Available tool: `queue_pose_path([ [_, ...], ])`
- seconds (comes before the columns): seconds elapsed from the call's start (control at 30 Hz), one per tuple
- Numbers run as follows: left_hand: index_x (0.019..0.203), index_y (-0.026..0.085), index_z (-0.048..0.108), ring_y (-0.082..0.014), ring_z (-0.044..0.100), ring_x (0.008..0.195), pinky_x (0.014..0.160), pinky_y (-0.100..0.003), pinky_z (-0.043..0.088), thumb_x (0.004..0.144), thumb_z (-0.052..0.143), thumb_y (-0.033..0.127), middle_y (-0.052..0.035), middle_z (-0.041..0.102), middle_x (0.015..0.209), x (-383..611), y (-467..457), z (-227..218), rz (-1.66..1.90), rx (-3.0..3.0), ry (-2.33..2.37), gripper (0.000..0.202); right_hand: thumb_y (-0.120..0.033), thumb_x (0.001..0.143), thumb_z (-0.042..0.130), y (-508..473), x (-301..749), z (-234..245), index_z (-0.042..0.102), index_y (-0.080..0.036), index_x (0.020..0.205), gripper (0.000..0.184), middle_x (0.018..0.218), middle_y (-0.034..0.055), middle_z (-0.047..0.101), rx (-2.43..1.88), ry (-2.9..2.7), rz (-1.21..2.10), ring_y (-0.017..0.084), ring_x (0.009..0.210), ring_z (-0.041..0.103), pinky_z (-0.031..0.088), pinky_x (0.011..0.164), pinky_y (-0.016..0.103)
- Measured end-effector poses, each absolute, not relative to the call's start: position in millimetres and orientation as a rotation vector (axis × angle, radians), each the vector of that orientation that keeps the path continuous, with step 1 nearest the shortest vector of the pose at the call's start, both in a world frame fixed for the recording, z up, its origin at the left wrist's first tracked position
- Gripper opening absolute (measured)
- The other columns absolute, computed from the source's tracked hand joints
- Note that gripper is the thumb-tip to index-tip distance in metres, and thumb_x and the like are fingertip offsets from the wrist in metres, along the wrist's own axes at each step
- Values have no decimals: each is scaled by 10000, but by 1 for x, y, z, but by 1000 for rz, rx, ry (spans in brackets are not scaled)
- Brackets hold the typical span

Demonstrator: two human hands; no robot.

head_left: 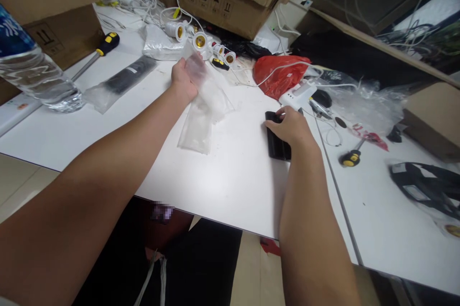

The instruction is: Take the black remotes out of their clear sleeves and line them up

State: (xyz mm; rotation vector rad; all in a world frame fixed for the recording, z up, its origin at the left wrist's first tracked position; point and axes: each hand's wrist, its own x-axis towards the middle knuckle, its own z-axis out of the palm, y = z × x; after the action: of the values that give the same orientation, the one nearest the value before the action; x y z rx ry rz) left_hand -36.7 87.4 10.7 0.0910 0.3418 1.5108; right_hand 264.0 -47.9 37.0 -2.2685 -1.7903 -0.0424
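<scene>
My left hand (184,79) is closed on clear plastic bags (201,114), thumb on top, over the middle of the white table (230,176). The bags hang loosely, and their lower ends spread across the tabletop. To the right, my right hand (289,126) grips the upper end of a flat black rectangular object (276,143) between thumb and fingers. That object lies on or just above the table; part of it is hidden behind my hand and wrist. Beyond my left forearm lies a bagged black item (124,80).
A water bottle (36,66) and a screwdriver (104,47) are at the left. Lamp sockets (199,41), a red bag (276,73) and a power strip (300,95) line the back below a cardboard box (230,4). Another screwdriver (350,157) lies right, near a black coil (424,181).
</scene>
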Motion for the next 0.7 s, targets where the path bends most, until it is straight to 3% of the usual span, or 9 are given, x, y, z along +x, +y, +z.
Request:
queue_pose_path([
  [0.13, 961, 127, 627, -234, 501, 1418, 1047, -259, 526, 1074, 278, 320, -119, 696, 983, -36, 86, 11, 1502, 95, 340, 414, -406, 735, 729, -46, 261, 33, 634, -187, 1050, 395, 1021, 148, 669, -2237, -1802, -109, 314, 961, 622, 505, 871, 455],
  [0.27, 940, 134, 622, -220, 554, 1361, 990, -240, 548, 1080, 271, 336, -80, 652, 857, -36, 85, 12, 1496, 102, 333, 428, -418, 757, 710, -43, 260, 30, 657, -183, 1025, 361, 1031, 146, 683, -2204, -1781, -114, 310, 953, 631, 508, 886, 453],
  [0.37, 940, 131, 627, -224, 597, 1307, 928, -221, 564, 1083, 267, 344, -75, 651, 830, -35, 85, 12, 1493, 94, 352, 442, -412, 788, 680, -42, 260, 27, 666, -171, 1093, 389, 1107, 171, 674, -2202, -1775, -162, 331, 1053, 617, 491, 941, 469],
  [0.47, 927, 142, 630, -221, 646, 1232, 882, -213, 570, 1083, 272, 343, -77, 662, 844, -35, 85, 12, 1496, 106, 373, 440, -392, 804, 664, -42, 259, 24, 665, -171, 1147, 409, 1205, 198, 647, -2205, -1780, -226, 379, 1203, 552, 443, 1007, 526],
  [0.57, 928, 149, 627, -214, 662, 1205, 881, -232, 574, 1089, 248, 358, -84, 678, 921, -34, 84, 13, 1495, 127, 395, 462, -366, 809, 653, -41, 252, 27, 676, -176, 1084, 335, 1188, 194, 660, -2161, -1762, -232, 399, 1202, 549, 420, 1009, 573],
  [0.7, 929, 100, 637, -212, 607, 1285, 906, -214, 555, 1094, 239, 350, -106, 674, 1020, -32, 82, 14, 1457, 165, 374, 498, -384, 873, 614, -41, 216, 33, 643, -199, 1048, 256, 1106, 134, 700, -1746, -1644, -20, 308, 1076, 635, 465, 967, 499],
])
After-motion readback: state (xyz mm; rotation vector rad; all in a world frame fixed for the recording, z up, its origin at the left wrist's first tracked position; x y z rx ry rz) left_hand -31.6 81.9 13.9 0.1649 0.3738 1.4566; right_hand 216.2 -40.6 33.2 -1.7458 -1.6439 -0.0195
